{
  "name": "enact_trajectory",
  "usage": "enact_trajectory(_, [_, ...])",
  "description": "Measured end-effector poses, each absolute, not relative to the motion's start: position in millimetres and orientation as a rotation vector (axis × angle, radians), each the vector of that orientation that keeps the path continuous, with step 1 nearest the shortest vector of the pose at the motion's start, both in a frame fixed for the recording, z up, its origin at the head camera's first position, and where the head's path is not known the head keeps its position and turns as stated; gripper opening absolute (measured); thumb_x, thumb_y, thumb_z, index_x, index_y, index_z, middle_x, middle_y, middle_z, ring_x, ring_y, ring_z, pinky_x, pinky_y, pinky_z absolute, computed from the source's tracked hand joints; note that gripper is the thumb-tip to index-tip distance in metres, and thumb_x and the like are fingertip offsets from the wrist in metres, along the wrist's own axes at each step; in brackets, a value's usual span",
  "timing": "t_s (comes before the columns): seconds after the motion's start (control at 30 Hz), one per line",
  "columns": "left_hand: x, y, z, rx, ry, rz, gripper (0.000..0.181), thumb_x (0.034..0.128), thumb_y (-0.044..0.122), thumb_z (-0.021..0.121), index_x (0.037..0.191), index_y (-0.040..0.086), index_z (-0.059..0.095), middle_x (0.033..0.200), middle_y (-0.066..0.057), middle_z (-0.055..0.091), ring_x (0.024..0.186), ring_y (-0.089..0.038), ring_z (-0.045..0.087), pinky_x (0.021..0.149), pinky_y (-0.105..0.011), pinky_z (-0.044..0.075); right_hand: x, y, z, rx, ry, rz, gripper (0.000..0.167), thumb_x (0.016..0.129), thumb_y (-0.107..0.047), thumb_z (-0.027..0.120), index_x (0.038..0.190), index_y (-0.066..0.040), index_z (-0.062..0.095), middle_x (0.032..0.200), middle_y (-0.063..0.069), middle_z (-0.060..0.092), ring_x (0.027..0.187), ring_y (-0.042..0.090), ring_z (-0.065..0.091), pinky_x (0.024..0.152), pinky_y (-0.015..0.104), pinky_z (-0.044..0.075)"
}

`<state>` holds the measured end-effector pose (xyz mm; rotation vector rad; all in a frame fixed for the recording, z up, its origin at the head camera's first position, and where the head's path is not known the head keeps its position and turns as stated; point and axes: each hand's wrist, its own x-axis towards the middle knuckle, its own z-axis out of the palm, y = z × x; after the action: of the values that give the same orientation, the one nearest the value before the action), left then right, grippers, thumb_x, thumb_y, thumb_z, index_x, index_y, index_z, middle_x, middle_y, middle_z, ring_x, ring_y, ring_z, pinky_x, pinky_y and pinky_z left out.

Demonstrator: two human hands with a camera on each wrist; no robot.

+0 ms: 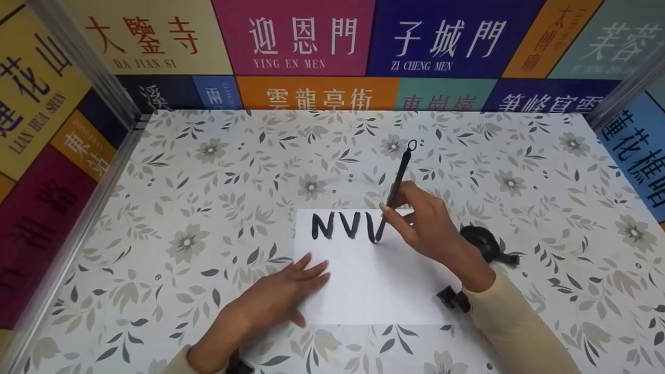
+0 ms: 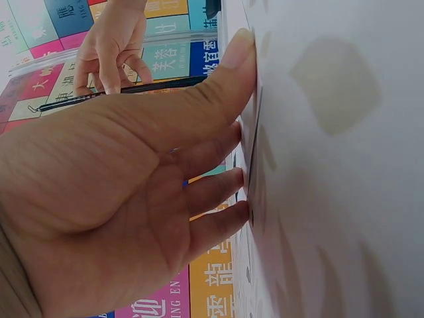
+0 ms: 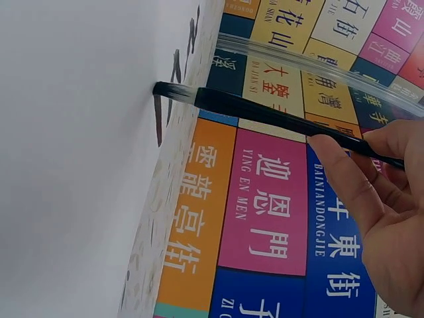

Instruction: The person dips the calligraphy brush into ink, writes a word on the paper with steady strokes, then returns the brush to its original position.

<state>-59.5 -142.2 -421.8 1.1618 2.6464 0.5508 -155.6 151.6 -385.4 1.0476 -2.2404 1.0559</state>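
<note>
A dark brush (image 1: 399,179) with a hanging loop at its top is pinched between the thumb and fingers of my right hand (image 1: 423,221). Its inked bristles (image 3: 173,91) touch the sheet of white paper (image 1: 358,285) at the lower end of a black stroke. Bold black lettering (image 1: 343,226) runs along the paper's upper part: an N, a V and the slanted stroke under the tip. My left hand (image 1: 283,291) rests with spread fingers at the paper's left edge, and in the left wrist view its thumb and fingertips press down there.
A round black dish (image 1: 479,241) with a short handle-like part stands right of the paper, partly behind my right wrist. Lower down, a small black object (image 1: 449,298) sits on the paper's right edge. Leaf-patterned cloth (image 1: 187,244) covers the table; panels with large characters (image 1: 306,36) rise behind.
</note>
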Motion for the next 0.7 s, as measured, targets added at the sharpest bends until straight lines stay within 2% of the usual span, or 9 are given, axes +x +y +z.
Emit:
enact_trajectory(0.23, [-58, -142, -423, 1.12, 2.632, 0.586, 0.081, 0.0692, 0.028, 0.075, 0.141, 0.005, 0.047, 0.15, -0.005, 0.037, 0.139, -0.031, 0.027, 0.105, -0.046, 0.036, -151, 155, -376, 1.035, -2.261, 1.066, 0.02, 0.086, -0.003, 0.067, 0.099, 0.0, 0.053, 0.083, 0.006, 0.063, 0.077, 0.015, 0.067, 0.054, 0.02, 0.054])
enact_trajectory(0.47, [-56, -142, -422, 1.105, 2.623, 0.592, 0.08, 0.0699, 0.028, 0.075, 0.141, 0.005, 0.046, 0.15, -0.005, 0.036, 0.14, -0.031, 0.026, 0.104, -0.047, 0.037, -152, 170, -359, 0.877, -2.123, 1.023, 0.027, 0.08, 0.004, 0.071, 0.1, 0.004, 0.053, 0.088, 0.009, 0.065, 0.08, 0.021, 0.07, 0.059, 0.013, 0.052])
enact_trajectory(0.7, [-60, -140, -423, 1.141, 2.644, 0.573, 0.084, 0.0662, 0.027, 0.077, 0.141, 0.006, 0.047, 0.149, -0.006, 0.038, 0.138, -0.032, 0.029, 0.104, -0.045, 0.037, -160, 177, -364, 0.797, -2.101, 1.021, 0.026, 0.081, 0.002, 0.071, 0.099, 0.005, 0.053, 0.087, 0.01, 0.065, 0.08, 0.021, 0.071, 0.062, 0.01, 0.051])
